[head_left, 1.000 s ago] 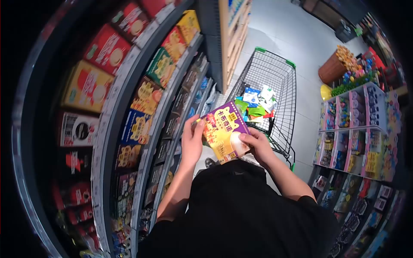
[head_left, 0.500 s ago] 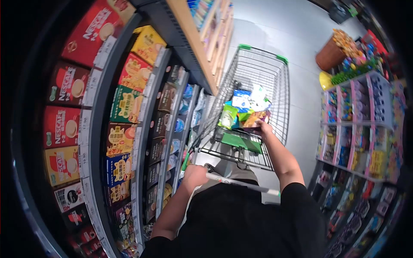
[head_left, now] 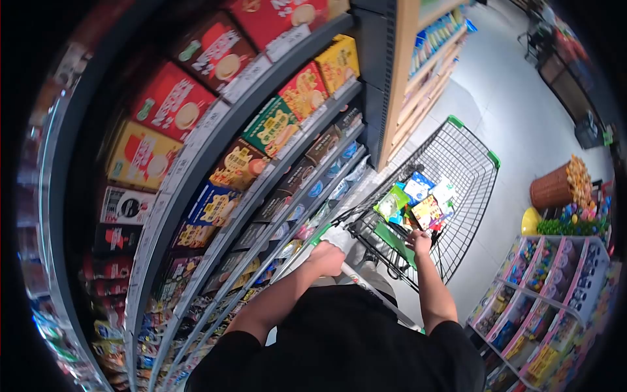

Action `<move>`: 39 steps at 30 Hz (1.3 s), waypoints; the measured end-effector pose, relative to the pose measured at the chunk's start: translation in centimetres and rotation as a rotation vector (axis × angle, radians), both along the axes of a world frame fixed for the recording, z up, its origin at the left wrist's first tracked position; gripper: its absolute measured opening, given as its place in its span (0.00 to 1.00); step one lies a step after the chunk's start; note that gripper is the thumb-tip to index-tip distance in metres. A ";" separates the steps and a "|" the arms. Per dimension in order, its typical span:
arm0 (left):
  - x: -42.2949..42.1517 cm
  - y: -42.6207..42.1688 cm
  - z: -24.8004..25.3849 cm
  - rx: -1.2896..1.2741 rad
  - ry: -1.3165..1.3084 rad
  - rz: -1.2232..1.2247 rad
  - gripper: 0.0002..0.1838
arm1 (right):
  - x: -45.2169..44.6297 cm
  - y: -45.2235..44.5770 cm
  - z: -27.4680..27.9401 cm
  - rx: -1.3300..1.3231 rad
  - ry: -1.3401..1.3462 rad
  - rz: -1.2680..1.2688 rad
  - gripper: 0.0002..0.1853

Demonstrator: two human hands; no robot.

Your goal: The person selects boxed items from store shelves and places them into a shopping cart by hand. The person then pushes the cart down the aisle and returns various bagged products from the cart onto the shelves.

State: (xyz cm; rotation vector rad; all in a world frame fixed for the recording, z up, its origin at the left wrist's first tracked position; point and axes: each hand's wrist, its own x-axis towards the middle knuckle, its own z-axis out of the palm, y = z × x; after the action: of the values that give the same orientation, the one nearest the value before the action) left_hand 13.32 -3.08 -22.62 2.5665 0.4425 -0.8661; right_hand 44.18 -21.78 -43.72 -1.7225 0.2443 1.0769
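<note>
Head view, coffee box: The yellow-and-purple coffee box (head_left: 427, 212) is lying on top of the packets inside the shopping cart (head_left: 473, 140), printed face turned up.
Head view, box from right hand: It is lying just past the fingertips of the right hand (head_left: 420, 243), on the side toward the cart's front. Whether the fingertips are touching its near edge, I cannot tell.
Head view, box's long axis: Foreshortening is hiding which side is longer; its edges are running at a slant in the view.
Head view, nearer hand: The right hand is lying much nearer the box; the left hand (head_left: 326, 258) is staying back at the cart's rear.
Head view, right hand: Its fingers are spreading loosely and appear to be holding nothing, released beside the green seat flap (head_left: 392, 243).
Head view, left hand: It is clenching the cart handlebar (head_left: 358, 278) near its left end.
Head view, around the box: A green packet (head_left: 390, 201) is lying to its left, and 2 others, a blue-and-white packet (head_left: 418, 187) and a white packet (head_left: 444, 189), are lying beyond it.
Head view, shelf: Nescafé boxes (head_left: 175, 102) are standing on the left, outside the cart.
</note>
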 end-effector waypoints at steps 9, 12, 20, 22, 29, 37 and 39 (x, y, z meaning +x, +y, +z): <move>4.1 -0.6 1.2 0.017 -0.063 0.012 0.11 | -10.3 -1.5 24.5 0.295 -0.915 0.851 0.10; 5.7 -0.5 0.6 0.059 -0.147 0.000 0.10 | -12.2 -3.5 24.6 0.053 -1.010 1.014 0.21; 11.9 1.1 0.7 0.067 -0.119 0.010 0.11 | -5.0 -7.7 20.1 -0.645 -0.952 1.219 0.22; 12.7 1.2 -3.3 0.070 -0.327 0.010 0.13 | -3.1 -6.9 20.2 -0.658 -0.940 1.234 0.24; 9.4 10.7 12.9 0.559 -1.066 0.560 0.24 | 2.9 -4.5 20.8 -0.660 -0.921 1.184 0.23; 3.3 22.0 17.7 1.054 -0.770 0.933 0.37 | 7.4 -2.5 20.3 -0.683 -0.950 1.166 0.21; 3.0 22.5 17.0 0.967 -0.791 0.960 0.37 | 8.2 -2.2 20.3 -0.690 -0.974 1.146 0.20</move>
State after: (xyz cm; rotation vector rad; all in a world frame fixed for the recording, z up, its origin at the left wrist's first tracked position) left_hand 16.35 19.38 -5.67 2.5466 1.8814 0.8624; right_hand 52.34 -23.97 -23.42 -2.9039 -1.2519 0.7383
